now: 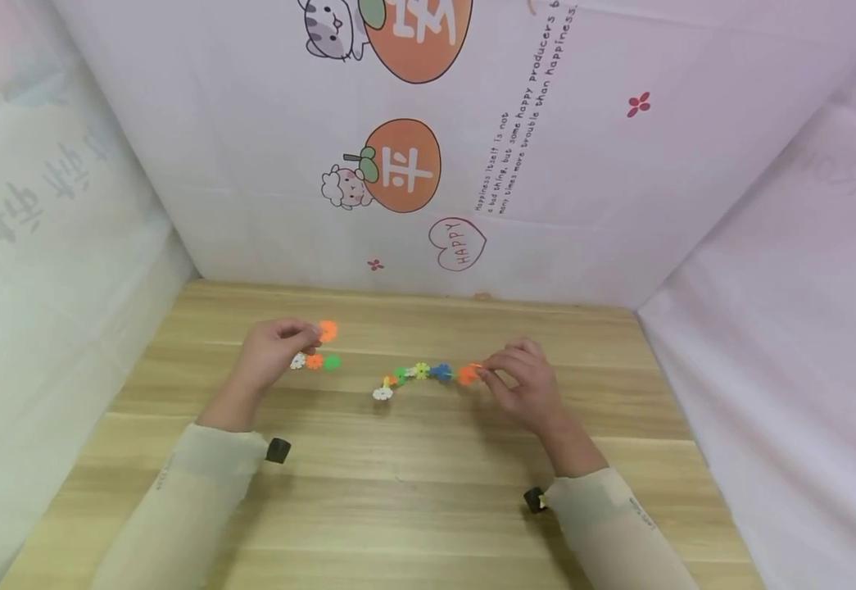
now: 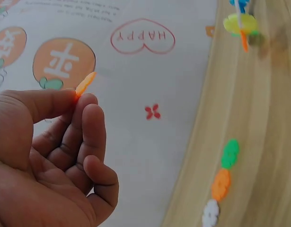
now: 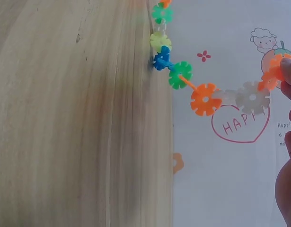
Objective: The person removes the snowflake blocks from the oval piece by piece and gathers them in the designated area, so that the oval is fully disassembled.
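My left hand (image 1: 265,354) pinches a single orange snowflake disc (image 1: 328,330) between thumb and fingertips; in the left wrist view the disc (image 2: 85,84) is seen edge-on. At the right, my right hand (image 1: 527,381) pinches an orange disc (image 3: 277,66) at one end of a chain of interlocked snowflake discs. Orange, clear, green, blue (image 1: 441,372) and yellow (image 1: 422,371) pieces make up the chain, which sags from that hand toward the left. Its far end carries a white disc (image 1: 382,394). Below the left hand's disc, white, orange (image 1: 314,361) and green (image 1: 332,361) discs lie in a row.
All this is over a wooden table (image 1: 369,508). White printed cloth (image 1: 545,246) stands behind it, with further cloth at the left (image 1: 44,246) and right (image 1: 789,328). A small black block (image 1: 278,450) sits by the left cuff, another (image 1: 535,500) by the right.
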### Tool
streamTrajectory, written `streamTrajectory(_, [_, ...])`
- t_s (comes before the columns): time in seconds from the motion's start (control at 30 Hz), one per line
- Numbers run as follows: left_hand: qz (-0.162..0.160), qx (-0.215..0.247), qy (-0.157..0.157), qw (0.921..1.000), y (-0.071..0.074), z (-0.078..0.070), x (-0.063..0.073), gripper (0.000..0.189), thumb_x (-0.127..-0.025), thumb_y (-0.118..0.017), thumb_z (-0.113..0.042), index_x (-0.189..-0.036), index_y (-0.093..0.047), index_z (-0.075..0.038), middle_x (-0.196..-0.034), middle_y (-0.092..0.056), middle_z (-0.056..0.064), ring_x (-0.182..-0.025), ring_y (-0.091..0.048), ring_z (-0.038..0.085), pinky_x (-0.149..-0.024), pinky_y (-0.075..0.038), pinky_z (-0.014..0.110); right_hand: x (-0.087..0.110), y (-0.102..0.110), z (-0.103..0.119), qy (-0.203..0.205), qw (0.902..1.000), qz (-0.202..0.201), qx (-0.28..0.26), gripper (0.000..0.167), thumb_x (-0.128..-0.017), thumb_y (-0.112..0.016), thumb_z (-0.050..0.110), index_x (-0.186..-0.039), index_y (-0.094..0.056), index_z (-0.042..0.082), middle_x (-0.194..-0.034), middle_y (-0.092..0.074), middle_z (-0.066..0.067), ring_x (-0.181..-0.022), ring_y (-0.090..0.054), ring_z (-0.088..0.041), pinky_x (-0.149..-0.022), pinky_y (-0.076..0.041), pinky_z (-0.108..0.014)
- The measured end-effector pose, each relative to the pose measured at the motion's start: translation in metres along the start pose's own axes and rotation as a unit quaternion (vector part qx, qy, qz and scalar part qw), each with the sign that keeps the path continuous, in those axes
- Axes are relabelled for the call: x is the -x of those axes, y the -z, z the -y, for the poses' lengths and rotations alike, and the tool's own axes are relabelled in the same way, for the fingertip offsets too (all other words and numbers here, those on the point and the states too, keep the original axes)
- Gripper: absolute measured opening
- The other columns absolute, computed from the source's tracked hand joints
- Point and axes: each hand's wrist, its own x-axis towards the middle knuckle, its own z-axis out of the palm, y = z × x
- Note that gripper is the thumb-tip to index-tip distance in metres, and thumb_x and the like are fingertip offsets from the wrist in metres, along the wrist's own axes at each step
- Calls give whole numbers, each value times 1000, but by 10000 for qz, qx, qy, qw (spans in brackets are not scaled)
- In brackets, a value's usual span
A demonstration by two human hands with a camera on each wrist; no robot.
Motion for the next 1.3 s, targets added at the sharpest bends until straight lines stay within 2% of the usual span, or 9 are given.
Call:
streamTrajectory(0.13, [-110,-188,152,9996,9,11,0,41,-96,-74,-43,-118,-76,-8,-113,-74,15,-104,-67,24,-92,-50,41,-1,0,1,-16,10000,4,-11,10,-79,-85,7,-85,-78,9,-83,-76,-1,-74,-55,-22,-80,-40,-39])
streamTrajectory(0.23, [-169,-240,206,9994,15,20,-1,42,-96,-75,-42,-119,-75,-7,-119,-73,11,-101,-67,21,-91,-53,43,-1,0,3,-20,10000,63,-15,11,-78,-86,5,-85,-78,9,-83,-77,-1,-75,-55,-23,-79,-40,-39])
streamTrajectory(0.3, [-216,-230,308,9990,20,26,-2,44,-96,-75,-43,-121,-75,-6,-123,-72,11,-104,-67,23,-95,-52,47,-2,-1,4,-21,9999,99,-5,11,-78,-86,5,-85,-78,9,-83,-77,-1,-76,-55,-23,-79,-40,-39])
streamTrajectory(0.4, [-269,-270,456,9982,26,34,-2,49,-96,-74,-46,-124,-73,-6,-128,-70,11,-118,-62,27,-102,-46,51,-2,-2,5,9,9999,132,3,12,-78,-85,4,-85,-77,9,-83,-76,-1,-75,-56,-23,-79,-41,-39])
streamTrajectory(0.53, [-356,-182,563,9976,35,42,-1,53,-96,-74,-46,-127,-71,-3,-129,-70,14,-129,-55,31,-111,-38,55,-1,-2,6,56,9999,125,-11,13,-77,-85,4,-85,-77,8,-82,-76,-1,-76,-58,-23,-78,-41,-39])
streamTrajectory(0.73, [-483,-67,665,9966,47,52,-1,52,-97,-73,-43,-129,-69,-2,-122,-74,9,-118,-64,31,-115,-33,61,0,-2,4,91,9999,57,-47,12,-78,-85,4,-85,-77,8,-82,-76,-1,-75,-59,-23,-78,-42,-39])
streamTrajectory(0.87, [-599,-56,791,9951,54,59,-3,48,-100,-70,-38,-130,-68,-1,-120,-75,12,-115,-68,32,-115,-34,60,0,-2,3,118,9999,44,-39,11,-79,-85,5,-86,-78,8,-83,-76,-1,-76,-59,-24,-78,-42,-40])
streamTrajectory(1.1, [-930,-801,987,9875,61,74,-4,52,-100,-69,-44,-131,-68,-2,-133,-67,21,-130,-55,41,-111,-41,57,0,-2,4,137,9999,65,-63,8,-81,-84,7,-86,-78,9,-83,-77,-1,-76,-58,-24,-78,-41,-40])
streamTrajectory(1.3, [-1001,-1219,1103,9813,64,85,-2,50,-101,-66,-41,-129,-69,0,-130,-67,24,-129,-55,44,-107,-43,56,-1,-2,5,203,9997,81,-107,7,-83,-83,7,-86,-77,9,-83,-76,0,-75,-58,-23,-77,-42,-40])
